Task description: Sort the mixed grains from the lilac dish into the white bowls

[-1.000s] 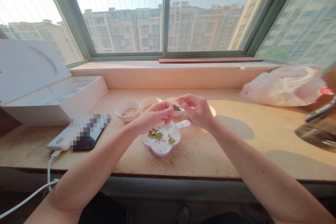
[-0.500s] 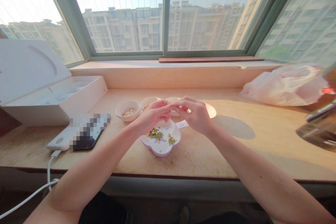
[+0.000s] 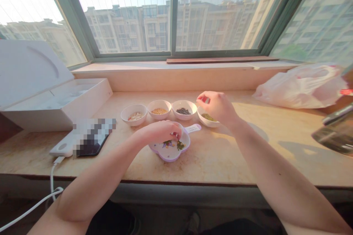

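Observation:
My left hand (image 3: 167, 131) reaches down into a white flower-shaped dish (image 3: 168, 154) with a purple rim and a handle. Its fingertips are pinched at a small pile of green mung beans (image 3: 180, 145); whatever is between them is hidden. My right hand (image 3: 219, 106) hovers over a white bowl of mung beans (image 3: 208, 117), thumb and fingers drawn together. Anything in that pinch is too small to make out. More beans, partly covered by my left hand, lie in the dish.
Behind the dish stand white bowls of dark beans (image 3: 184, 111), yellow grains (image 3: 159, 111) and pale pieces (image 3: 135, 116). An open white box (image 3: 85, 97), a power bank (image 3: 62, 148) and a phone (image 3: 95, 143) sit left. A plastic bag (image 3: 300, 86) and shiny pot (image 3: 335, 132) are right.
My hands were together above the dish and have parted. My left hand has lowered into the dish; my right has moved right, over the mung bean bowl, uncovering the bowls behind.

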Action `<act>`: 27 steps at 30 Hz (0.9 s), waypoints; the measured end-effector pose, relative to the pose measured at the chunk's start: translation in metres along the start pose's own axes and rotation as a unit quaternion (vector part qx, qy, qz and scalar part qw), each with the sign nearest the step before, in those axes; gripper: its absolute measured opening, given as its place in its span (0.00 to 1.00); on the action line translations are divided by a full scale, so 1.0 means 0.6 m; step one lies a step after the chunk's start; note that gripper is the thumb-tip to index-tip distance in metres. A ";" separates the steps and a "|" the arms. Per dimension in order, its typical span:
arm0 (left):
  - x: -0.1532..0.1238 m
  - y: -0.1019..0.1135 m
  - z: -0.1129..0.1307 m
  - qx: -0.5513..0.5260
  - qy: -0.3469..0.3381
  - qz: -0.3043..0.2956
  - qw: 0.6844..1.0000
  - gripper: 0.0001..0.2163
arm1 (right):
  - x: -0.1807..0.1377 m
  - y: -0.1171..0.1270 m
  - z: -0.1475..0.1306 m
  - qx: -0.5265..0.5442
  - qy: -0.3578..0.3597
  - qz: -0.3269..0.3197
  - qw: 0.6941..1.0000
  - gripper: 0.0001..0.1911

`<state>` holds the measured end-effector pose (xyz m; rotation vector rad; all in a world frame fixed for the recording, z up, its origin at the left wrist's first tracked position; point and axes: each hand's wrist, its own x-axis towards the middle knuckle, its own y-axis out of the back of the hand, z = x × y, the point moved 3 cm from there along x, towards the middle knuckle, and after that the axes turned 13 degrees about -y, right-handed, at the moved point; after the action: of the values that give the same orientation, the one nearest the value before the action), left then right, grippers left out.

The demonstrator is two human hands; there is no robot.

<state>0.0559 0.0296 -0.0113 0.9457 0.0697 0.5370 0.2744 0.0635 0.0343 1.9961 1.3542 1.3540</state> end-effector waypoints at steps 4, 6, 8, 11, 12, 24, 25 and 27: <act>-0.003 -0.004 -0.007 -0.046 -0.032 0.061 0.997 0.05 | 0.019 0.007 0.037 -0.125 -0.081 -0.042 0.988 0.09; -0.004 -0.007 -0.010 -0.041 -0.042 0.068 0.996 0.06 | 0.021 0.010 0.049 -0.167 -0.116 -0.082 0.976 0.09; -0.005 -0.009 -0.011 -0.028 -0.044 0.072 0.996 0.06 | 0.020 0.011 0.056 -0.199 -0.150 -0.129 0.960 0.09; -0.005 -0.010 -0.011 0.005 -0.059 0.091 0.994 0.07 | 0.018 0.011 0.057 -0.234 -0.175 -0.180 0.939 0.09; -0.005 -0.011 -0.010 0.021 -0.065 0.093 0.993 0.08 | 0.017 0.010 0.055 -0.243 -0.177 -0.195 0.934 0.11; -0.003 -0.014 -0.002 0.119 -0.095 0.034 0.988 0.06 | 0.016 0.001 0.051 -0.206 -0.160 -0.210 0.942 0.11; -0.003 -0.016 -0.002 0.125 -0.096 0.031 0.987 0.06 | 0.017 0.000 0.053 -0.201 -0.157 -0.208 0.944 0.10; -0.002 -0.019 -0.005 0.139 -0.092 0.034 0.985 0.05 | 0.017 -0.003 0.055 -0.198 -0.156 -0.206 0.946 0.10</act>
<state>0.0587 0.0258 -0.0222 1.2714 -0.0560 0.5078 0.3027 0.0798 0.0227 1.4794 1.1571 0.9734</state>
